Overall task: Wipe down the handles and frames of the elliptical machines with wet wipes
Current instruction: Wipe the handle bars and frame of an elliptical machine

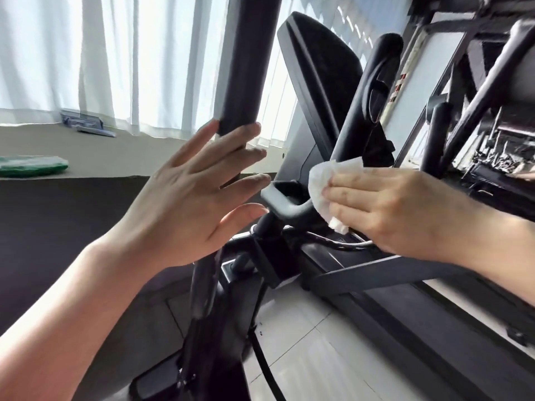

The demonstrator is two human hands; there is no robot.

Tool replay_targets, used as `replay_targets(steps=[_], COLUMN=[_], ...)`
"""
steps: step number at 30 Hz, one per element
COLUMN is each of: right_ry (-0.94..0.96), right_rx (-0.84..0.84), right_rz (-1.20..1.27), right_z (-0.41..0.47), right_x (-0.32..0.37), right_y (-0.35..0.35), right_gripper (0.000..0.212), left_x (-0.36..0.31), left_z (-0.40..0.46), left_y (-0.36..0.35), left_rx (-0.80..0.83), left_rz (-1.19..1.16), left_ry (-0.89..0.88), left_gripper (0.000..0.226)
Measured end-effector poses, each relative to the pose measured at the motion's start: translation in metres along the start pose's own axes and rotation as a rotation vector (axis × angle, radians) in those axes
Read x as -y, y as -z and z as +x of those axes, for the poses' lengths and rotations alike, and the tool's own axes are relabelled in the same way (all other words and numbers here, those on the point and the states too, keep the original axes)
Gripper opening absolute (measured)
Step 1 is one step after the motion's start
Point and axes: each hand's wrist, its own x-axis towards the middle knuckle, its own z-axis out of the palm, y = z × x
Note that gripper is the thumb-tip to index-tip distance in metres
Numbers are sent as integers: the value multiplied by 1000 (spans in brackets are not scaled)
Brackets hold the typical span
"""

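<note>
A black elliptical machine fills the middle of the head view, with a thick upright handle (246,68) at centre and a slanted handle (364,91) to its right. My left hand (197,198) is spread with straight fingers just in front of the thick handle's lower end, holding nothing. My right hand (385,209) presses a crumpled white wet wipe (321,183) with flat fingers against the lower end of the slanted handle, beside a small black grip loop (278,198). The console (318,82) rises behind.
White curtains (115,59) cover the window at the back. A green and white pack (31,166) lies on a beige ledge at the left, with a blue object (84,123) farther back. Another black machine frame (477,96) crowds the right. Pale floor tiles (318,357) show below.
</note>
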Motion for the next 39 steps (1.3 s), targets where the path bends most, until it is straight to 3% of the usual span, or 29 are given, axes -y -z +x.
replay_targets(steps=[3,6,10,12,15,21,25,28,35,39], right_ry=[-28,102,199,228,224,26,-295,-509,-833,-921], right_rx=[2,95,209,198,136,14,-229,-418,-879,-984], right_rz=[-57,-136,-118,-76,-8,40,191,348,716,957], right_z=[21,39,31,19,-3,-38,-44,-34,-4,14], right_x=[20,40,34,22,3,-37,-40,-9,99,151], right_y=[-14,-55,-69,-56,-35,-16,-23,-54,-119,-141], right_gripper=[45,62,59,64,53,38,34,37,34,34], left_x=[-1,-2,-5,-7,-10,-21,-36,-53,-83,-95], left_z=[-3,-6,-9,-10,-9,3,10,16,30,43], left_y=[-1,0,1,-1,-3,-8,-14,-19,-32,-58], left_rx=[0,-9,-17,-24,-29,-22,-58,-114,-86,-112], left_rz=[-11,-15,-24,-24,-27,-4,-3,-157,-558,-732], left_ry=[-2,8,22,30,26,-14,-9,117,392,561], left_gripper=[45,46,47,48,47,43,37,33,32,33])
